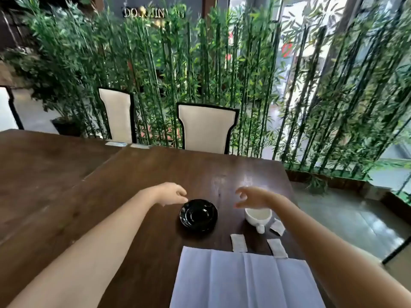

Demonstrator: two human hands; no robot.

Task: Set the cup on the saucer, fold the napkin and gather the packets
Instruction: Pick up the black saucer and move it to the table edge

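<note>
Dark wooden worktop (138, 185) backed by bamboo (222, 74) and two pale chairs (205, 127). Left hand (171, 193) hovering just beside the far-left rim of the saucer (198, 215), grip loosely curled, half open, holding nothing. Saucer lying bare, black and empty. Right hand (253, 197) hanging just beyond the cup (259, 216), grip spread wide, fingers clawed, holding nothing either. Cup sitting on the worktop to the right of the saucer, apart from it, handle pointing toward the camera. Three packets (238, 242) lying scattered near the cup, well short of gathered. Napkin (242, 281) lying open at the near edge, creased but unfolded. Judging from this: nothing finished, all three steps remaining, cup likely first.
</note>
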